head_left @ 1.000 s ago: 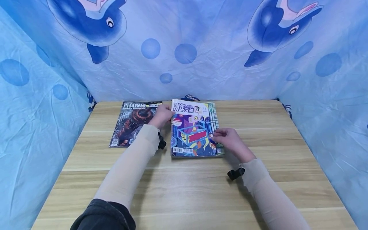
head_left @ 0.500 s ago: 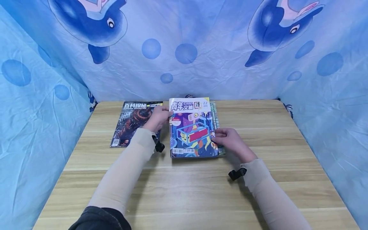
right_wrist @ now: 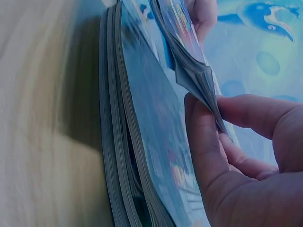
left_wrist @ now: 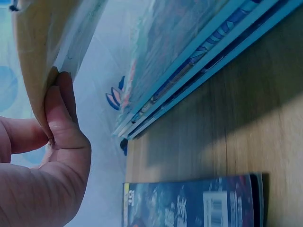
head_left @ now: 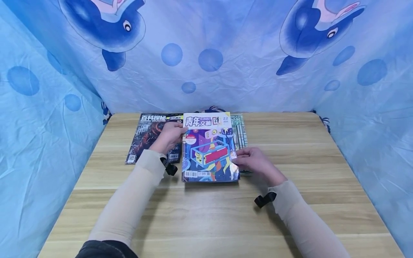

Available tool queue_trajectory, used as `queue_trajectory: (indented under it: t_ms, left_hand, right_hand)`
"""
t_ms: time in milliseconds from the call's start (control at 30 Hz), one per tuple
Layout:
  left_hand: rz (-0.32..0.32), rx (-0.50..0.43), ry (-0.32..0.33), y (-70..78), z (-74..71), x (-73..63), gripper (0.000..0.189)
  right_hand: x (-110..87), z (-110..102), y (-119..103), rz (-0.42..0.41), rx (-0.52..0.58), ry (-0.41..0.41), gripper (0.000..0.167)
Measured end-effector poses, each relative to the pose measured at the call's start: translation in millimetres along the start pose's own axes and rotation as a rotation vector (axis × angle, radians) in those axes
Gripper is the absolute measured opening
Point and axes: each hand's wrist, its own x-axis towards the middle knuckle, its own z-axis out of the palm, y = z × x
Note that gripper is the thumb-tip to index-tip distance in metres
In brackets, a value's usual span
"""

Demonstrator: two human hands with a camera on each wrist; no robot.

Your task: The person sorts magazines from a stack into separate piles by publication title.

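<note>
Both hands hold one magazine [head_left: 209,154] with a white title band and a purple-blue cover. My left hand [head_left: 170,135] pinches its upper left edge between thumb and fingers. At the lower right edge my right hand [head_left: 255,160] pinches the pages, which bend at the corner in the right wrist view. The wrist views show it lifted above a stack of magazines [right_wrist: 113,109], with a gap between. In the head view the stack's green-white top cover [head_left: 239,132] shows along its right side; the rest is hidden.
A dark magazine [head_left: 145,138] lies on the wooden table [head_left: 213,218] to the left, partly covered by my left hand. Blue cloth [head_left: 206,89] with dolphins hangs behind the table and along both sides.
The purple-blue magazine has come off the stack, moving left and a little toward me. My left hand has shifted left with it; the right hand has followed slightly. More of the green-white cover shows.
</note>
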Motion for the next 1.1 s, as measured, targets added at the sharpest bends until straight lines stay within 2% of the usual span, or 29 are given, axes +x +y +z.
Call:
queue_trajectory:
  t_ms: [133,267,500,633,833,1100]
  left_hand:
    - [-0.003,0.005,-0.003,-2.0,-8.5,-6.3,0.035]
    - [-0.031,0.025,0.013,-4.9,-17.5,-12.5,0.036]
    - [-0.007,0.073,0.010,-10.7,-37.4,-24.7,0.041]
    - [-0.002,0.080,0.007,-14.5,-51.1,-33.7,0.041]
    - [-0.014,0.074,-0.019,-27.2,-71.7,-48.8,0.040]
    - [-0.024,0.130,-0.012,-44.2,-94.1,-64.4,0.036]
  right_hand:
    - [-2.5,9.7,0.3,-0.019,0.039,-0.017,0.034]
    - [-5.2,20.1,0.6,-0.021,0.046,-0.021,0.031]
    - [-12.2,40.1,1.1,-0.033,0.063,-0.034,0.031]
    - [-14.5,51.9,0.6,-0.075,0.034,-0.046,0.028]
    - [-20.3,71.7,4.8,-0.110,-0.041,-0.062,0.029]
    - [-32.8,99.2,8.4,-0.108,-0.027,-0.130,0.025]
